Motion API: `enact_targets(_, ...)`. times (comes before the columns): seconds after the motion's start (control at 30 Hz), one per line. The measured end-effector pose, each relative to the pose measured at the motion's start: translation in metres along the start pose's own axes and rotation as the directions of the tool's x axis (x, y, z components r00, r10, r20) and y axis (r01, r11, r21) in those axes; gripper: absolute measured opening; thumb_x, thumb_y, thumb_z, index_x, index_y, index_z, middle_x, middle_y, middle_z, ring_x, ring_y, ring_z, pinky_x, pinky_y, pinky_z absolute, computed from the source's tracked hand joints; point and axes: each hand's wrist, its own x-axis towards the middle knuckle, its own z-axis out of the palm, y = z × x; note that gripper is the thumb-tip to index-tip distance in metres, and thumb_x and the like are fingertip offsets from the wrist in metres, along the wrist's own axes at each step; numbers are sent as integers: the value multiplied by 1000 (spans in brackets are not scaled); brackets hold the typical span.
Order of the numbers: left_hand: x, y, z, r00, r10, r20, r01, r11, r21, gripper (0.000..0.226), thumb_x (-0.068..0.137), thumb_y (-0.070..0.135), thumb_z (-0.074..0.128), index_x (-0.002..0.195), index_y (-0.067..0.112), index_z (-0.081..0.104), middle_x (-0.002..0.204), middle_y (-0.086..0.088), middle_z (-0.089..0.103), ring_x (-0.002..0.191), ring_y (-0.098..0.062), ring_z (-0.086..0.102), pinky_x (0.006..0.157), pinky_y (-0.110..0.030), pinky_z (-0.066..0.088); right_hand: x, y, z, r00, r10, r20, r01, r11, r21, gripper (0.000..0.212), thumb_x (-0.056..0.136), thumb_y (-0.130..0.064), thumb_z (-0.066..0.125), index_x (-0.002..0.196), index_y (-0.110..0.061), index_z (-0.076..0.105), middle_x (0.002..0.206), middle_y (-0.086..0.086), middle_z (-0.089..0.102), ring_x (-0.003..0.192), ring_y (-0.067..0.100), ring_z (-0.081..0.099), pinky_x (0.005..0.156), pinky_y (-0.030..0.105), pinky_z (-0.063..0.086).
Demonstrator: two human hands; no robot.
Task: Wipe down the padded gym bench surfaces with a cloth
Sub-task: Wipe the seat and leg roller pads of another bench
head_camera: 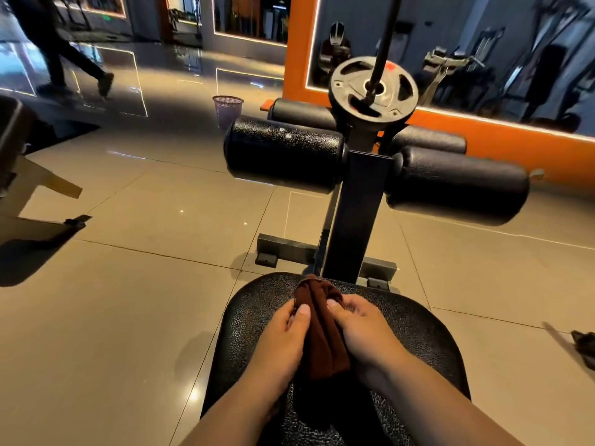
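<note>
A bunched dark brown cloth [322, 329] lies on the black textured seat pad [415, 336] of the gym bench, near its far end. My left hand [283, 336] grips the cloth's left side with the thumb on top. From the other side my right hand [360, 329] holds it, thumb pressed on the fabric. Beyond the seat rise the bench's upright post [360, 214] and black padded rollers, one on the left [283, 152] and one on the right [457, 185].
A weight plate [373, 88] sits on a bar behind the post. A purple mesh bin [227, 109] stands on the tiled floor. Another bench [19, 162] is at left, a person walks at far left [61, 49], and an orange-framed mirror wall [483, 130] is behind.
</note>
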Motion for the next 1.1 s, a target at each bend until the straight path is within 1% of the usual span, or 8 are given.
enact_targets(0.07, 1, 4, 0, 997, -49, 55, 55, 993, -108, 32, 102, 42, 46, 116, 24, 68, 99, 3, 75, 88, -7, 71, 75, -20, 55, 4, 4, 7, 1000, -4, -15, 5, 1000, 23, 12, 97, -14, 64, 107, -8, 65, 94, 18, 75, 79, 27, 70, 67, 35, 58)
enact_targets(0.13, 8, 9, 3, 1000, -21, 6, 21, 995, 98, 27, 103, 41, 47, 114, 24, 65, 92, 6, 70, 76, -1, 67, 61, -10, 47, 12, 5, 11, 996, -74, -54, 68, 991, -113, 11, 93, -16, 69, 103, -12, 66, 89, 11, 74, 81, 22, 71, 71, 30, 58)
enact_targets(0.23, 28, 24, 5, 988, 20, -151, 17, 971, 239, 26, 102, 37, 48, 123, 24, 58, 98, 14, 60, 86, 3, 56, 65, -13, 40, 30, -13, 8, 961, -259, -96, 188, 869, -458, 14, 91, -26, 72, 96, -17, 63, 80, -2, 66, 72, 9, 62, 62, 20, 46)
enact_targets(0.33, 45, 59, 1, 947, 137, -289, -87, 980, 181, 17, 101, 34, 50, 115, 25, 53, 105, 5, 62, 87, -2, 56, 64, -17, 42, 44, -48, 5, 913, -404, -56, 321, 797, -512, 13, 95, -30, 66, 102, -23, 57, 91, -5, 63, 85, 10, 62, 71, 20, 46)
enact_targets(0.53, 95, 142, -39, 619, 661, -425, -540, 750, 380, 33, 105, 33, 38, 138, 34, 39, 126, 10, 46, 101, 1, 52, 72, -4, 42, 73, -157, 12, 460, -859, 225, 627, 136, -767, 44, 95, -23, 66, 136, -14, 51, 135, 1, 48, 129, 13, 41, 111, 20, 28)
enact_targets(0.73, 159, 204, -40, 522, 648, -554, -353, 756, 551, 36, 105, 32, 40, 139, 23, 46, 126, -1, 46, 109, -15, 52, 85, -28, 52, 120, -225, 33, 684, -624, 377, 515, 47, -856, 90, 94, -40, 66, 160, -12, 12, 167, 6, 13, 154, 23, 8, 125, 37, 13)
enact_targets(0.9, 158, 204, -15, 490, 859, -151, -425, 387, 818, 33, 100, 32, 50, 133, 24, 52, 116, -2, 51, 100, -18, 52, 85, -34, 48, 136, -226, 30, 608, -633, 480, 676, 96, -730, 53, 93, -27, 68, 142, -17, 50, 142, 2, 50, 135, 21, 42, 115, 32, 32)
enact_targets(1.1, 182, 219, -68, 507, 644, -573, -156, 722, 674, 29, 102, 29, 41, 123, 17, 57, 130, -10, 41, 119, -28, 39, 102, -38, 34, 136, -212, 30, 624, -654, 428, 663, 154, -733, 75, 96, -40, 63, 157, -18, 25, 158, -1, 29, 147, 15, 19, 119, 27, 13)
